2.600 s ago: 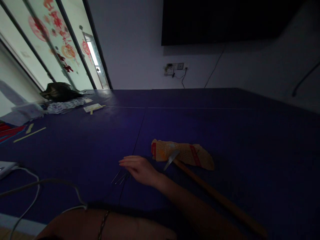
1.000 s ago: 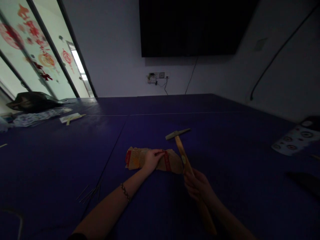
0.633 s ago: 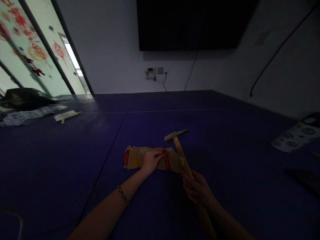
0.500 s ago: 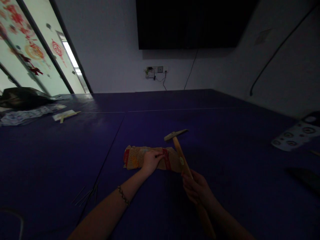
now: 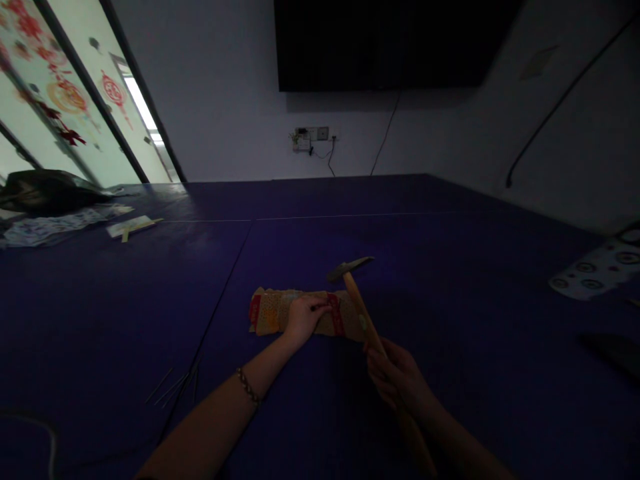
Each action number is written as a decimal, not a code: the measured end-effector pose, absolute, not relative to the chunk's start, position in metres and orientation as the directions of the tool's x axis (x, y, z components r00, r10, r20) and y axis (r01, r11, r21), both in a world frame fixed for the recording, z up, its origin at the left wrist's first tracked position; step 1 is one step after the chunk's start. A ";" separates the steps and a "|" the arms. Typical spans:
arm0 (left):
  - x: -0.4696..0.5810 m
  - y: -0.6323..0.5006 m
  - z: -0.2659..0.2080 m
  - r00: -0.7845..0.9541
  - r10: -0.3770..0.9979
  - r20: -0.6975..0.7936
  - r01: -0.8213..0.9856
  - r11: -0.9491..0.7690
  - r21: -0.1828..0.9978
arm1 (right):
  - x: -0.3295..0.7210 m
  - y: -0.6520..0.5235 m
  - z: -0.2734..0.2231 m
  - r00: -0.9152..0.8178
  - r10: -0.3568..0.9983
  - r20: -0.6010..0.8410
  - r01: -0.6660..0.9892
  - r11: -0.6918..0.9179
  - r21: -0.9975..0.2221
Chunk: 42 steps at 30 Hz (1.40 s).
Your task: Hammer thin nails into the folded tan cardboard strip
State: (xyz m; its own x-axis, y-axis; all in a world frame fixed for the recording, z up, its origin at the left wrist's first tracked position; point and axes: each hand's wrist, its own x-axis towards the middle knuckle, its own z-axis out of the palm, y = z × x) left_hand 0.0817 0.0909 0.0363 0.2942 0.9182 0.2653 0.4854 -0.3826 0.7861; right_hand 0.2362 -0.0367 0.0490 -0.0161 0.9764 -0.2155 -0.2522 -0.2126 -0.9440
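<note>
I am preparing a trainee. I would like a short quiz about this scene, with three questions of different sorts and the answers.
1. What does the right hand hold?
2. True or false: the left hand lies on the brown printed piece.
3. In the picture, where are the thin rods? (a) right of the right hand (b) left of the brown printed piece (c) on the brown printed piece

Key: 1. a hammer; 2. true; 3. b

No text can be read for certain. On the far-left glass (image 5: 103,123), 1 red lantern decoration (image 5: 114,89) carries a character too blurred to make out; any print on the brown packaging (image 5: 273,317) or the hammer (image 5: 356,299) label (image 5: 363,323) is illegible.
</note>
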 end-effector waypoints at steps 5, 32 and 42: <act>0.082 0.091 0.035 0.289 0.921 0.260 0.490 -0.376 0.786 | 0.237 -0.037 0.043 -0.009 0.975 -0.224 -0.237 -0.220 -0.946; 0.088 0.087 0.040 0.396 0.855 0.334 0.555 -0.513 0.655 | 0.236 -0.038 0.047 -0.033 0.975 -0.221 -0.232 -0.223 -0.947; 0.089 0.090 0.036 0.388 0.856 0.341 0.529 -0.510 0.678 | 0.230 -0.058 0.103 0.171 0.938 -0.301 0.019 -0.309 -0.951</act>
